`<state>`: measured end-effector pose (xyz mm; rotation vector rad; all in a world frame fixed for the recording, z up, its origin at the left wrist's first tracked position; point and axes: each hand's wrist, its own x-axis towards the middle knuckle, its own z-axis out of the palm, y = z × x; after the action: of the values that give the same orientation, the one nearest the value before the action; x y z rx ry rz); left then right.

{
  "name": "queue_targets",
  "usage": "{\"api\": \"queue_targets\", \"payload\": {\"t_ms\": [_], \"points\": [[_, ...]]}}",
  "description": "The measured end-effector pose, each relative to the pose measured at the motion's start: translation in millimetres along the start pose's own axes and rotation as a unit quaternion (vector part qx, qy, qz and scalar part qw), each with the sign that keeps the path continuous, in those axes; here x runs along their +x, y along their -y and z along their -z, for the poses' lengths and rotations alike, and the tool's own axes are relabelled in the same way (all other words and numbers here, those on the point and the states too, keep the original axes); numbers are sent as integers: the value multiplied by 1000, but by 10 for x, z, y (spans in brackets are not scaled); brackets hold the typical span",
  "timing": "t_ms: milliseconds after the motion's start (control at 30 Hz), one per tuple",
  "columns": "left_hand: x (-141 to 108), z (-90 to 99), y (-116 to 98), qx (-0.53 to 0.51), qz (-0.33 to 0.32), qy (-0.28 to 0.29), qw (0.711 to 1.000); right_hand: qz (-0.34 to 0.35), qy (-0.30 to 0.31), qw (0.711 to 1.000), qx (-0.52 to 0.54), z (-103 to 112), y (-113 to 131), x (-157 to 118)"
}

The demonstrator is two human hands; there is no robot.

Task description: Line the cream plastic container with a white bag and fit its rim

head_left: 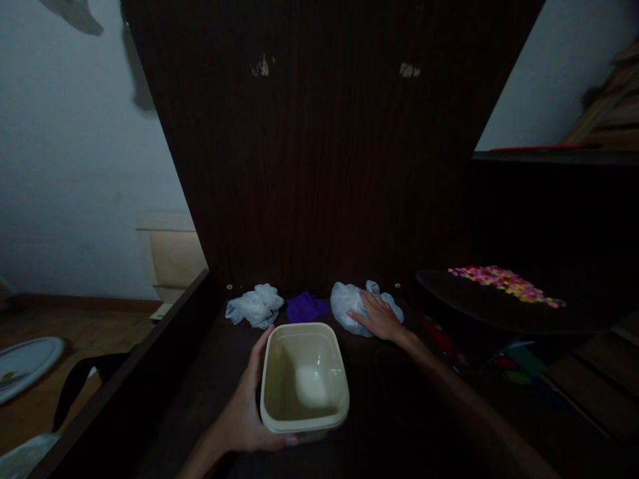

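My left hand (244,406) grips a cream-coloured square plastic container (304,376) by its left side and underside. The container is tilted so that I look down into it, and nothing shows inside. Behind it, on the dark wooden surface, my right hand (382,315) lies on a crumpled white plastic bag (344,303), fingers stretched out over it. To the left of that bag are a folded purple cloth or bag (306,307) and a second crumpled whitish plastic bag (257,306).
A tall dark wooden panel (319,166) rises behind the bags. A raised dark edge (134,372) runs along the left. At right, a dark shelf (439,283) carries a string of small pink and yellow pieces (504,279). A white oval dish (30,362) is on the floor.
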<state>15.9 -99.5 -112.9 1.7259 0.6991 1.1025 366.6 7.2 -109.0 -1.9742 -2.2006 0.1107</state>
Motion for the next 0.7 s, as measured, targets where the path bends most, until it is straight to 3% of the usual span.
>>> {"api": "queue_targets", "payload": {"t_ms": [367, 533, 700], "points": [[22, 7, 8, 2, -4, 5, 1000, 11, -17, 1000, 17, 103, 1, -20], [23, -10, 2, -2, -14, 10, 1000, -21, -14, 1000, 13, 181, 64, -79], [5, -23, -27, 13, -31, 21, 999, -55, -54, 996, 35, 344, 139, -173]]}}
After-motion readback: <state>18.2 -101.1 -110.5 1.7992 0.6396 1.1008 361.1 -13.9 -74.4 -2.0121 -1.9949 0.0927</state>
